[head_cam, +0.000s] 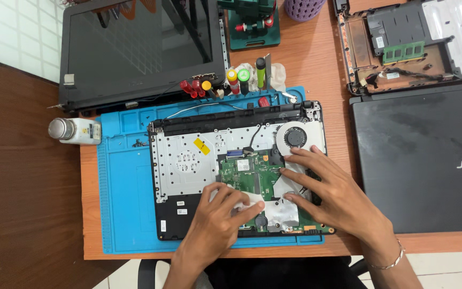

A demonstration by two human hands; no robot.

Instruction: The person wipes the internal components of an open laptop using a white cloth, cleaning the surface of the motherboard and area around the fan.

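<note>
An opened laptop base (183,166) lies on a blue work mat (124,198), showing a silver metal plate, a green circuit board (252,174) and a round cooling fan (295,137). My left hand (217,219) rests with its fingers spread on the board's lower edge, thumb on a white sheet. My right hand (330,192) lies flat over the board's right side, just below the fan, fingertips touching the board. A thin bracelet (391,262) circles my right wrist. Neither hand holds a tool.
A detached laptop screen (140,48) leans at the back left. Several screwdrivers (231,80) stand behind the mat. A small white bottle (76,130) lies at the left. A closed black laptop (423,160) and another stripped chassis (402,37) sit to the right.
</note>
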